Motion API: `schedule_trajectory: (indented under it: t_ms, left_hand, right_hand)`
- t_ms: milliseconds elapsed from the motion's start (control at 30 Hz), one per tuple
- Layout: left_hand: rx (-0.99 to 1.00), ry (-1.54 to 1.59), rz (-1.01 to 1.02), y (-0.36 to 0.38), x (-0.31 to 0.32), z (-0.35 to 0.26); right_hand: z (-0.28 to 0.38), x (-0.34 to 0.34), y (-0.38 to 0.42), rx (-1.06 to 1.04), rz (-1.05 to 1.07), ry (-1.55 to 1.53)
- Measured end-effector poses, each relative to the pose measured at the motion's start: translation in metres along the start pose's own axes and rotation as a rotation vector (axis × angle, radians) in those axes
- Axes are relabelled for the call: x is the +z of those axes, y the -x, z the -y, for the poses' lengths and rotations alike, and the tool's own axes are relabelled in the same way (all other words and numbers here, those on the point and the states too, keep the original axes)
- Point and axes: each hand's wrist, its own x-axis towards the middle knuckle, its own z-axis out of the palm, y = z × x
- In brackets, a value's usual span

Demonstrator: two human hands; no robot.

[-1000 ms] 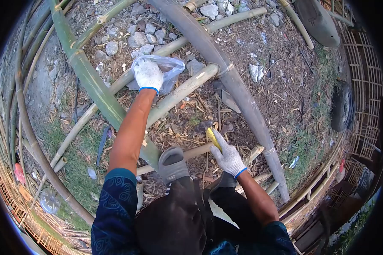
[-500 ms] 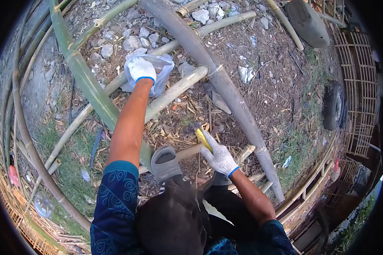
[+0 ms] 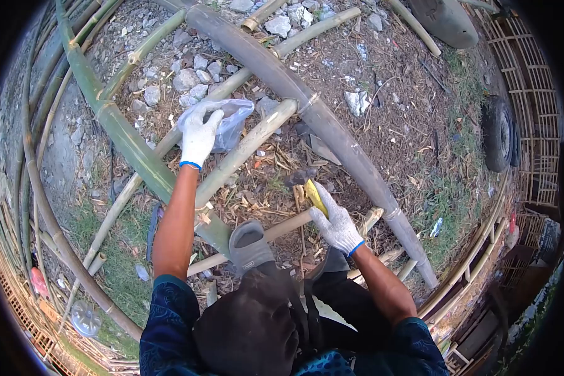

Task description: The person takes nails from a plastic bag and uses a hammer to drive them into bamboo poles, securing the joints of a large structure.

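My left hand (image 3: 198, 136), in a white glove with a blue cuff, is at the near left edge of a clear plastic bag (image 3: 233, 122). Its thumb stands apart from the fingers, whose tips are partly lost against the plastic. What lies inside the bag cannot be made out. The bag rests among crossed bamboo poles. My right hand (image 3: 337, 225), gloved alike, is wrapped round the yellow handle of a hammer (image 3: 315, 196). The hammer's dark head points up and left, above the littered ground.
A thick grey bamboo pole (image 3: 351, 156) slants across the right, and a green one (image 3: 128, 141) across the left. Broken stones (image 3: 188, 79) lie beyond the bag. A tyre (image 3: 497, 135) and bamboo lattice (image 3: 532, 113) stand at the right. A plastic bottle (image 3: 85, 318) lies lower left.
My left hand has drawn back toward me from the bag's mouth, its thumb now showing apart. My right hand and the hammer have shifted slightly right. The whole view has shifted a little.
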Motion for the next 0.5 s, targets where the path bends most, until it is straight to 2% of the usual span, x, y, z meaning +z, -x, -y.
schedule_trajectory:
  t_ms: [100, 167, 267, 300, 500]
  left_hand:
    - [-0.248, 0.385, 0.079, 0.002, 0.013, -0.025]
    - [-0.342, 0.666, 0.156, -0.002, 0.032, -0.045]
    - [-0.108, 0.298, 0.047, -0.012, 0.07, -0.05]
    - [-0.175, 0.307, 0.044, -0.011, 0.076, -0.062]
    - [-0.122, 0.161, 0.126, -0.01, 0.106, -0.062]
  right_hand:
    - [0.005, -0.005, -0.015, -0.039, -0.062, -0.036]
    - [0.011, -0.01, -0.03, -0.043, -0.101, -0.024]
    - [0.023, -0.022, -0.051, -0.009, -0.152, 0.008]
    - [0.025, -0.024, -0.058, -0.015, -0.174, 0.0]
    - [0.029, -0.028, -0.073, 0.001, -0.25, -0.085]
